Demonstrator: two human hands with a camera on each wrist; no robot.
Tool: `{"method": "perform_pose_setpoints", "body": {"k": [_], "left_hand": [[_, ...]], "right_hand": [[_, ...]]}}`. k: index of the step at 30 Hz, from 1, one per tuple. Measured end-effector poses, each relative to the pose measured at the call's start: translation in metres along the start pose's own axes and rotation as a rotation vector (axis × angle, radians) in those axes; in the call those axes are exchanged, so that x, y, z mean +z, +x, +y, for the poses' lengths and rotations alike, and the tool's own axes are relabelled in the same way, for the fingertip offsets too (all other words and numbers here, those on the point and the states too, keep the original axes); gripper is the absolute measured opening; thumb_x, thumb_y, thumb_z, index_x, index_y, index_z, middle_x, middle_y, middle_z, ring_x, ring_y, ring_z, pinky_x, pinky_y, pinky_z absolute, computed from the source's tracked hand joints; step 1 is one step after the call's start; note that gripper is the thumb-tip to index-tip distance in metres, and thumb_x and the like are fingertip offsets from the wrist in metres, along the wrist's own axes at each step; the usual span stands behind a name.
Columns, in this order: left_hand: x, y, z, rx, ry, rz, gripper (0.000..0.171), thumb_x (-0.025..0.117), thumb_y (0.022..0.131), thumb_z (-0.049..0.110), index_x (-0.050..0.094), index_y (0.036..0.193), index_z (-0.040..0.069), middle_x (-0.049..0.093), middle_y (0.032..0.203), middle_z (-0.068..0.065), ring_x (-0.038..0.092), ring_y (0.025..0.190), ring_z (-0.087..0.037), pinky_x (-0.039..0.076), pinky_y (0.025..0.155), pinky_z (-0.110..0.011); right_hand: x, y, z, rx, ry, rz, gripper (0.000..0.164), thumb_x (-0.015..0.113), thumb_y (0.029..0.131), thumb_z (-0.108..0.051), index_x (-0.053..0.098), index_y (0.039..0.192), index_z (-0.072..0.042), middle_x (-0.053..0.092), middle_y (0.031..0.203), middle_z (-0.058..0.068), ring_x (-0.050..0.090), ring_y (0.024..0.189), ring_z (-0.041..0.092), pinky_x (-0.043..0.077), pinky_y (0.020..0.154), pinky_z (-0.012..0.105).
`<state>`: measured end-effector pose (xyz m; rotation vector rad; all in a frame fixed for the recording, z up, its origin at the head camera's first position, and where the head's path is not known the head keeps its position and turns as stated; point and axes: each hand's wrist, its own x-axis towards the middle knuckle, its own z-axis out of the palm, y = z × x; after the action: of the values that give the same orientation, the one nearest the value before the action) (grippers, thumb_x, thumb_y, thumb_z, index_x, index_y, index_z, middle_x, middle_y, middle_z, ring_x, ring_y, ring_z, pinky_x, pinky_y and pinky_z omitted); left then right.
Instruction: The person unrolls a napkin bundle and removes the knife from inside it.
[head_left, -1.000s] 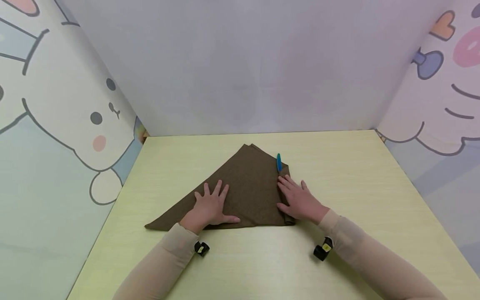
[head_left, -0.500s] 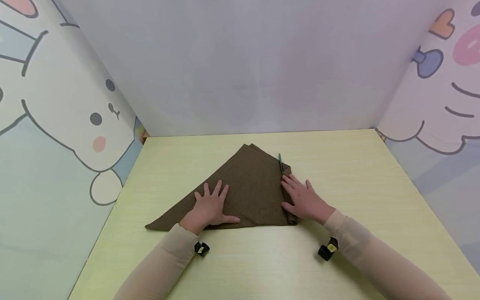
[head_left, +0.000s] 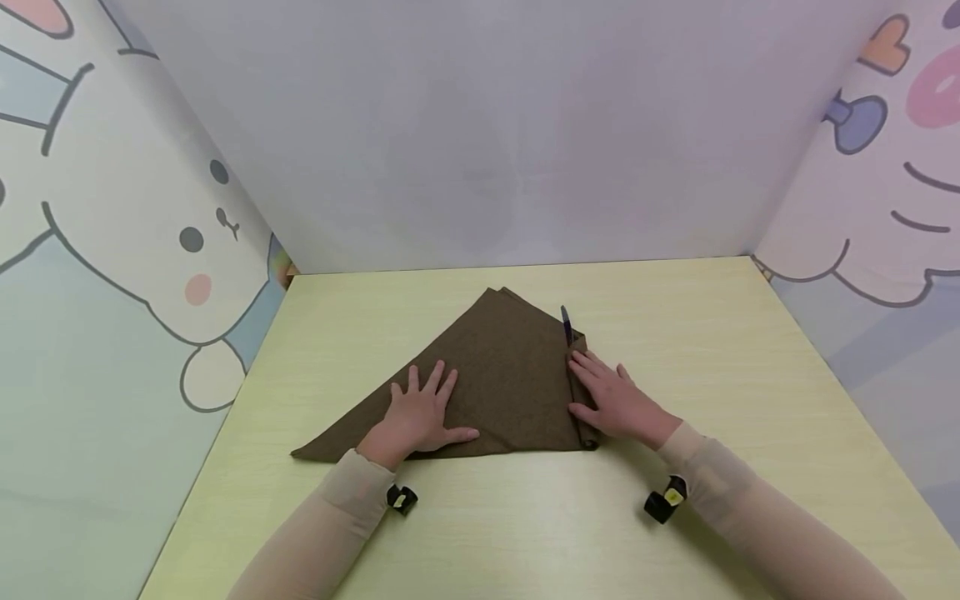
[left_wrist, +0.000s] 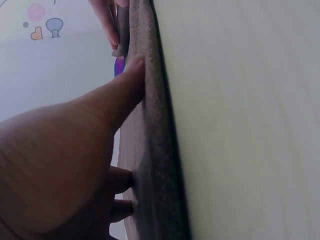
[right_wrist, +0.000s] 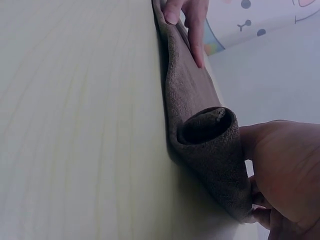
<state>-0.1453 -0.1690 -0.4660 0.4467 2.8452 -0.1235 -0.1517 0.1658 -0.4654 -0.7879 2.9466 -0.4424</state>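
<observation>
A brown cloth [head_left: 517, 367], folded into a rough triangle, lies on the table with its right end rolled up. My left hand [head_left: 416, 417] rests flat on its left part, fingers spread, thumb near the front edge. On the roll [right_wrist: 215, 165] lies my right hand [head_left: 617, 403], its fingers fairly straight and pressing against it. The right wrist view shows the coiled end of the roll as a spiral. From the roll's far end pokes a slim stick-like object [head_left: 567, 323], dark on the side now facing up; the rest of it is hidden in the cloth.
The pale wooden table [head_left: 690, 325] reaches back to a white wall [head_left: 517, 142]. Side walls with cartoon animals [head_left: 150, 250] stand at the left and right. A small black camera sits on each wrist, the right one [head_left: 664, 500] hanging over the tabletop.
My right hand has moved slightly right, and the roll has turned and shifted right with it. The slim object's upward side has gone from bright blue to dark. My left hand stays in place.
</observation>
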Motion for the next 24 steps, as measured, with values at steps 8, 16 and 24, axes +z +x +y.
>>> {"method": "perform_pose_setpoints", "body": {"k": [8, 16, 24], "left_hand": [[0.003, 0.000, -0.001, 0.005, -0.013, 0.006, 0.109, 0.038, 0.074, 0.088, 0.013, 0.156, 0.022, 0.007, 0.161, -0.007, 0.010, 0.141, -0.049, 0.024, 0.102, -0.067], [0.004, 0.001, -0.002, 0.009, -0.015, 0.012, 0.109, 0.039, 0.074, 0.088, 0.013, 0.156, 0.021, 0.008, 0.161, -0.008, 0.011, 0.141, -0.049, 0.024, 0.101, -0.068], [-0.002, -0.001, 0.001, 0.007, -0.022, 0.011, 0.108, 0.042, 0.075, 0.086, 0.016, 0.156, 0.020, 0.010, 0.161, -0.009, 0.013, 0.141, -0.050, 0.023, 0.101, -0.068]], "right_hand": [[0.001, -0.003, 0.009, -0.001, 0.044, -0.012, 0.073, 0.061, 0.094, -0.036, 0.031, 0.149, 0.001, 0.024, 0.156, 0.018, 0.018, 0.143, 0.037, 0.020, 0.104, 0.067], [0.000, -0.006, 0.013, 0.009, 0.073, -0.022, 0.072, 0.061, 0.095, -0.035, 0.030, 0.150, 0.000, 0.023, 0.156, 0.018, 0.017, 0.144, 0.037, 0.019, 0.104, 0.068], [-0.001, -0.008, 0.017, 0.018, 0.077, -0.030, 0.071, 0.060, 0.095, -0.034, 0.029, 0.150, 0.000, 0.023, 0.156, 0.017, 0.016, 0.144, 0.036, 0.018, 0.104, 0.068]]}}
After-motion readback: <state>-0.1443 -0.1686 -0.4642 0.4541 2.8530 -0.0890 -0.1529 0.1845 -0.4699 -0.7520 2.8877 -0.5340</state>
